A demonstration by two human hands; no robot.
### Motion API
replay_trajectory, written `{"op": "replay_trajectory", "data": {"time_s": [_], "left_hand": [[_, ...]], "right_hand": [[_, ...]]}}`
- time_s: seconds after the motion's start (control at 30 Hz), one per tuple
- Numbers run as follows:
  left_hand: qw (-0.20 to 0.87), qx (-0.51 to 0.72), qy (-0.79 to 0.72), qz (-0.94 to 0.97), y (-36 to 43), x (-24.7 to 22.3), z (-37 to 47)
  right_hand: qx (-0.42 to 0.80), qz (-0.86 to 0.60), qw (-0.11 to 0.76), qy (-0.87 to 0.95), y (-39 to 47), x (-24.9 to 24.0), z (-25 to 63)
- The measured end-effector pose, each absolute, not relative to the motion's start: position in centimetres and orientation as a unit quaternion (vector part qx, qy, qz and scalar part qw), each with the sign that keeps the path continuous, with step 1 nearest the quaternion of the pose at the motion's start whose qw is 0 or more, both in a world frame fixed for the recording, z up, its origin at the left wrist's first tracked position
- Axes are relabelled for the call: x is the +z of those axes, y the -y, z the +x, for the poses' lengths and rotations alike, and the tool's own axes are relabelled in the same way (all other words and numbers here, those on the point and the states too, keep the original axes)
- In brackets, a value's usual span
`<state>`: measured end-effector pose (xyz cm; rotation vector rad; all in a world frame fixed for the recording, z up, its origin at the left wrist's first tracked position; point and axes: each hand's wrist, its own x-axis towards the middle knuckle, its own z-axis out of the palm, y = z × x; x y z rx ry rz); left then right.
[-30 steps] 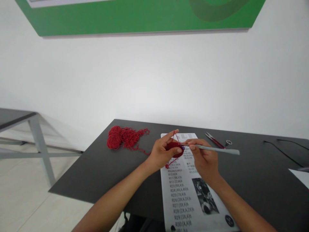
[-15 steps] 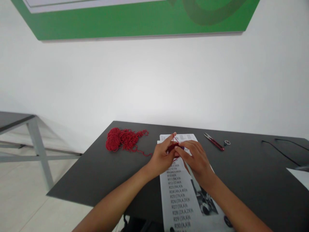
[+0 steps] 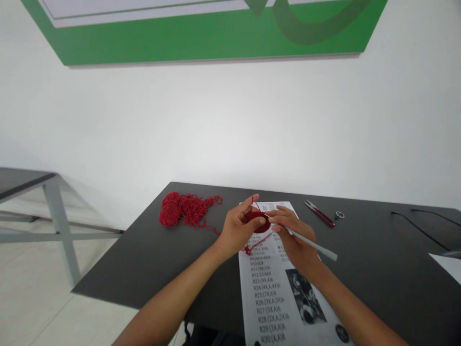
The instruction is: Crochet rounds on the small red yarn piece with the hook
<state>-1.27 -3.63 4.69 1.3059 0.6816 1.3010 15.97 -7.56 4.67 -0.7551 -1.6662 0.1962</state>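
A small dark red crochet piece (image 3: 261,225) is pinched in my left hand (image 3: 237,226), whose index finger is raised with red yarn running over it. My right hand (image 3: 297,240) grips a crochet hook (image 3: 312,245) with a pale grey handle. The hook's metal tip meets the upper edge of the crochet piece, and its handle end points down to the right. A loose red yarn tail (image 3: 257,244) hangs below the work, over the printed pattern sheet (image 3: 266,298). On the left, a red yarn ball (image 3: 170,210) lies beside a tangled heap of yarn (image 3: 194,209).
Red-handled thread snips (image 3: 320,214) and a small ring (image 3: 339,215) lie at the back right of the dark table (image 3: 162,269). Farther right are the thin dark arms of glasses (image 3: 421,230) and a white paper (image 3: 446,269). Another table (image 3: 29,180) stands at left.
The crochet hook's handle has swung from pointing down toward me to pointing right. My hands have drawn slightly apart, so the crochet piece and its yarn tail show more.
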Motion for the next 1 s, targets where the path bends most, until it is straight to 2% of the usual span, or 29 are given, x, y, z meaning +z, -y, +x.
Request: {"op": "replay_trajectory", "data": {"time_s": [0.13, 0.27, 0.4, 0.5, 0.57, 0.67, 0.83, 1.0], "left_hand": [[0.422, 0.545, -0.345, 0.638, 3.0, 5.0, -2.0], [0.319, 0.549, -0.366, 0.68, 2.6, 5.3, -2.5], [0.266, 0.559, -0.359, 0.699, 2.3, 5.4, -2.8], [0.265, 0.562, -0.353, 0.7, 2.1, 5.4, -3.0], [0.297, 0.554, -0.343, 0.698, 2.2, 5.4, -3.0], [0.413, 0.523, -0.322, 0.673, 2.7, 5.1, -2.6], [0.551, 0.473, -0.271, 0.632, 3.8, 4.1, -1.1], [0.637, 0.518, -0.234, 0.52, 3.8, 4.0, -0.8]], "right_hand": [[0.024, -0.38, 0.55, 0.743, 7.5, 5.0, 15.9], [0.02, -0.413, 0.517, 0.75, 7.6, 4.8, 15.4], [0.078, -0.431, 0.531, 0.725, 8.2, 4.3, 14.7], [0.194, -0.441, 0.571, 0.665, 8.5, 4.3, 14.6], [0.323, -0.416, 0.591, 0.611, 8.3, 4.6, 14.9], [0.467, -0.315, 0.633, 0.531, 7.4, 4.8, 15.3], [0.47, -0.268, 0.664, 0.516, 6.7, 4.5, 15.4], [0.436, -0.295, 0.644, 0.555, 7.1, 4.7, 15.5]]}}
